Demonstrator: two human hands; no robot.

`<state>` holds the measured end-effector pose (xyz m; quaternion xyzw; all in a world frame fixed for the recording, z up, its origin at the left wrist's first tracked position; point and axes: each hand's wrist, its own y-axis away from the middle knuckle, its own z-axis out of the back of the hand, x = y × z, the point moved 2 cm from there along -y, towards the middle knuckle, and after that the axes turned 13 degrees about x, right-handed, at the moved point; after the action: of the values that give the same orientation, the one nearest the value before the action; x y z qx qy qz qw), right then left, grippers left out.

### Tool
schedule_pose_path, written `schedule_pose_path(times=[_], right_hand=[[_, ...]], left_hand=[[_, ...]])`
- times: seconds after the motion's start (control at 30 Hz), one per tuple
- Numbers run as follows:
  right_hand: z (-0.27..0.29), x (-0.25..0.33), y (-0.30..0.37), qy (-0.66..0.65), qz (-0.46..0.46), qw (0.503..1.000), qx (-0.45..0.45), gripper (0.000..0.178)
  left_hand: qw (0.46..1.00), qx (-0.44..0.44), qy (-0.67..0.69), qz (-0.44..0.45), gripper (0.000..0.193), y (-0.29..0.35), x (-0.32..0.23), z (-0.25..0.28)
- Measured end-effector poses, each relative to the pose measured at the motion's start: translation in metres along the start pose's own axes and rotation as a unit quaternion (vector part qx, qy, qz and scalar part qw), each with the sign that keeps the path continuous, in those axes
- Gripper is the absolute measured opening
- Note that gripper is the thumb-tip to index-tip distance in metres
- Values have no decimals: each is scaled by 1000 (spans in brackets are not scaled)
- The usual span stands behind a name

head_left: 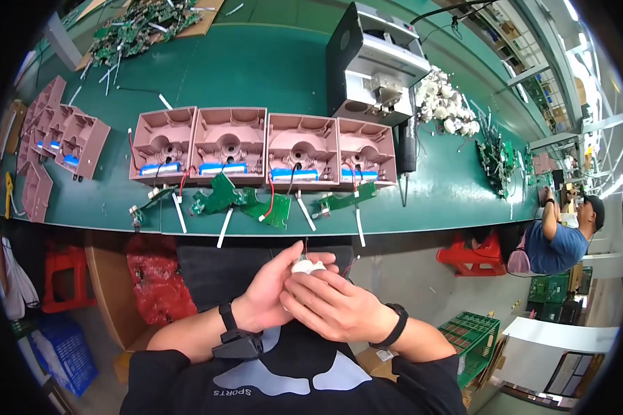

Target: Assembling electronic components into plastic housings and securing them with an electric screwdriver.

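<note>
Close to my body, just below the bench's front edge, my left hand and my right hand meet around a small white plastic part. Thin dark wires stick out near it. The fingers of both hands are curled against the part and hide most of it. In front of them, several pink plastic housings stand in a row on the green bench, each with a blue battery inside. Green circuit boards with white strips and red and black wires lie along the near side of the housings.
Behind the row stands a black and metal machine, with a dark cylindrical tool beside it. White parts and circuit boards are heaped to the right. More pink housings are at left. A co-worker sits at far right.
</note>
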<state>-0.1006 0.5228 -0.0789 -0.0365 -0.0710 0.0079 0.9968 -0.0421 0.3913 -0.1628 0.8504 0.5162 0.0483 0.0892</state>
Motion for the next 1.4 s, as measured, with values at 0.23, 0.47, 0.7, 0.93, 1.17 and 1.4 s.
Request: schedule_pose_path(times=[0.23,0.47,0.7,0.93,1.17,1.4], right_hand=[[8,-14,1,-423,-113,877,-199,38],[22,-25,6,-308,-199,904,-220,47],[-8,-21,14,-91,-203,963,-153,54],[-12,-5,3,-111,-206,967,-102,56],[-7,-25,12,-293,-165,939,-68,48],[-5,-21,10,-277,-144,948,-60,47]], left_hand=[[999,-7,36,36,41,-1,-11,12],[998,26,-40,51,32,18,-10,49],[955,3,-288,69,30,40,-7,7],[898,18,-431,85,41,36,-15,9],[774,83,-627,-2,43,39,-29,5],[760,116,-640,-2,45,37,-31,9]])
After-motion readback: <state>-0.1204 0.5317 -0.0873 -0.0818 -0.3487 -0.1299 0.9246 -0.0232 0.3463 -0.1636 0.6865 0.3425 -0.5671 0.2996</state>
